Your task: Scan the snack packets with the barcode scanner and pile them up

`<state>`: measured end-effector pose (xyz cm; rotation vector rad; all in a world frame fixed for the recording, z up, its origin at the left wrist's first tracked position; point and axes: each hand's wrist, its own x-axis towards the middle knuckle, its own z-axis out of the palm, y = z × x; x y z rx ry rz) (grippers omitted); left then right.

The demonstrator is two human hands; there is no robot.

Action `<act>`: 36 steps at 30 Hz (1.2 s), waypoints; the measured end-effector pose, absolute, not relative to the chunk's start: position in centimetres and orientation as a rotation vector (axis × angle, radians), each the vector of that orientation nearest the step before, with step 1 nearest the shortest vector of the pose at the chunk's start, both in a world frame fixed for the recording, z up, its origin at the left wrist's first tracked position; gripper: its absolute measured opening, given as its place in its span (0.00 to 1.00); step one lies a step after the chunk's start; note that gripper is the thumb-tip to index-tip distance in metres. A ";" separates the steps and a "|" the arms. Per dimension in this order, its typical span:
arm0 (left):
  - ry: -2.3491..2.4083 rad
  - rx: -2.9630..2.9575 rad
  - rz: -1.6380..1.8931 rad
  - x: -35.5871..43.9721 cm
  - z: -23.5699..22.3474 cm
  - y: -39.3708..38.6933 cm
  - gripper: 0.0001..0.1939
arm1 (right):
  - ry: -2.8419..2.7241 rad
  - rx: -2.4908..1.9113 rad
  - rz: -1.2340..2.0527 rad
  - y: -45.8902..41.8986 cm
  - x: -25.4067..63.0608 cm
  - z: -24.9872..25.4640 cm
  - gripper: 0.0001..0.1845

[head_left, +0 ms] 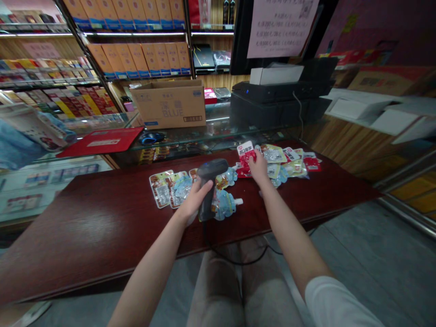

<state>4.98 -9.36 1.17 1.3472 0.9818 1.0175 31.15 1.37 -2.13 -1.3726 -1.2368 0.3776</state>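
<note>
My left hand (195, 200) is wrapped round the handle of a black barcode scanner (213, 169), held above the table with its cable hanging toward my lap. Under and around the scanner lie blue spouted pouches (225, 205) and flat snack packets (161, 190). In my right hand (259, 165) is a red and white snack packet (245, 153), pinched near its right side and lifted at an angle. Just right of that hand is a loose pile of packets (289, 159), some green and white, some red.
The dark red wooden table (91, 227) spans the front. Behind it, a glass counter carries an open cardboard box (170, 106), a red folder (105, 141), a mouse (152, 137) and a black printer-like machine (279, 100). At the left, a person's blue sleeve (20, 141) shows near a paper cup (32, 125).
</note>
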 end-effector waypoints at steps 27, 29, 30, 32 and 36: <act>1.000 1.280 1.155 3.7 2.0 -8.6 0.32 | -2.267 -1.754 -0.021 0.9 28.7 -2.7 0.32; 1.001 1.291 1.133 3.6 2.0 -8.6 0.32 | -2.263 -1.706 -0.018 1.1 28.5 -2.5 0.29; 1.006 1.296 1.128 3.6 1.9 -8.6 0.32 | -2.245 -1.667 -0.015 1.2 28.4 -2.4 0.28; 1.013 1.303 1.137 3.6 1.9 -8.6 0.32 | -2.162 -1.569 0.005 1.3 28.3 -2.0 0.27; 0.994 1.299 1.159 3.6 2.0 -8.7 0.31 | -1.859 -1.312 0.223 1.2 29.1 -1.0 0.29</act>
